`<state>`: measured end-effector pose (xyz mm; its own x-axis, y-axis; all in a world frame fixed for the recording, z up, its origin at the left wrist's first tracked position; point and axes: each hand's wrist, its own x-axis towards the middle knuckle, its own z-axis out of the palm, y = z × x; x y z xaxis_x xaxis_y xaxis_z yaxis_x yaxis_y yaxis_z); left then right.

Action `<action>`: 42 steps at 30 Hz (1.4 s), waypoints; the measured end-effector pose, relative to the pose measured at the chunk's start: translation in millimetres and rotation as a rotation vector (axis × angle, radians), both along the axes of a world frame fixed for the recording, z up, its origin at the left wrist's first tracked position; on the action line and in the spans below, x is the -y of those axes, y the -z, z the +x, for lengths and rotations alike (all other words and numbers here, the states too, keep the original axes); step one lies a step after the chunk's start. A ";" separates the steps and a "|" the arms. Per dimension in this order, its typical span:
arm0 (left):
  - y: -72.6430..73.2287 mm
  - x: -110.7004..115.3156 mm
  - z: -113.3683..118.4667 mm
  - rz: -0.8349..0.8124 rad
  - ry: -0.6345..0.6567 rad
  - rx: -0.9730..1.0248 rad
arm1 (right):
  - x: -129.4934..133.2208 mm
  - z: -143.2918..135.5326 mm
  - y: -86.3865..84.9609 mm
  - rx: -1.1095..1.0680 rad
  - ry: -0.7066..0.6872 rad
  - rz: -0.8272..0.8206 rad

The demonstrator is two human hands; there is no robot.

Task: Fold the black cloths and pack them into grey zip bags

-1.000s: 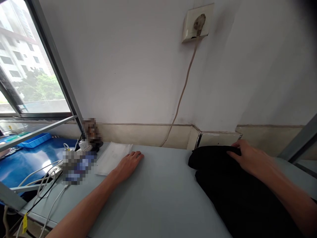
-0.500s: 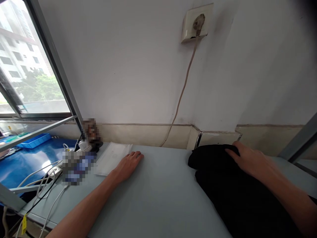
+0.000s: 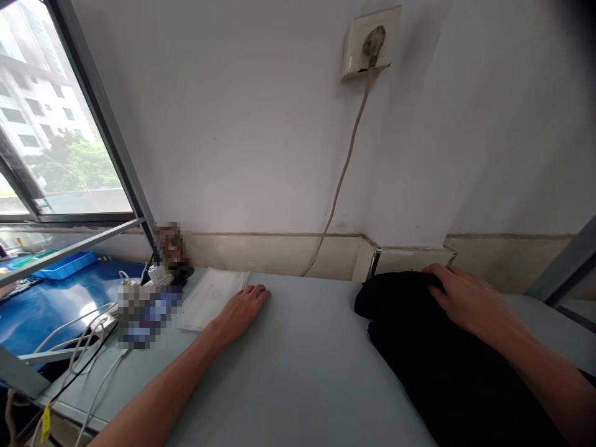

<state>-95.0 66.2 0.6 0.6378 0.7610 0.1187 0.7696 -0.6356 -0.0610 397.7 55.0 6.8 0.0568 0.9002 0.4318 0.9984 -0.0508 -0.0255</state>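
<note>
A soft black folded garment (image 3: 419,347) lies on the grey surface (image 3: 298,366) at the right, its two rounded ends pointing toward the wall. My right hand (image 3: 465,298) is at its far edge, thumb on the near side and fingers over the top, partly hidden by the cloth. At the left, my left hand (image 3: 244,310) rests palm down on the surface with its fingers stretched out and nothing in it. Just beside that hand is a flat, white, translucent packet (image 3: 209,298).
White cables (image 3: 86,338), a white power strip (image 3: 103,323) and a blurred-out item (image 3: 149,320) crowd the left end. Metal frame bars (image 3: 79,245) stand at both sides. A cord (image 3: 347,158) hangs from the wall socket (image 3: 371,43). A blue tray (image 3: 65,266) sits beyond the frame.
The fingers of my right hand have shifted slightly left and up over the garment's far edge. The garment has barely moved, and my left hand stays in place.
</note>
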 end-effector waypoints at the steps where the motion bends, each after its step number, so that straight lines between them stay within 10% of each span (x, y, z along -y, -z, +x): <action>1: -0.5 0.3 0.4 -0.001 -0.002 -0.009 | -0.3 -0.4 -0.1 0.004 -0.011 0.009; 42: 1.2 -0.2 -0.7 0.002 0.018 0.047 | 10.4 -21.8 -8.3 -0.092 0.050 -0.049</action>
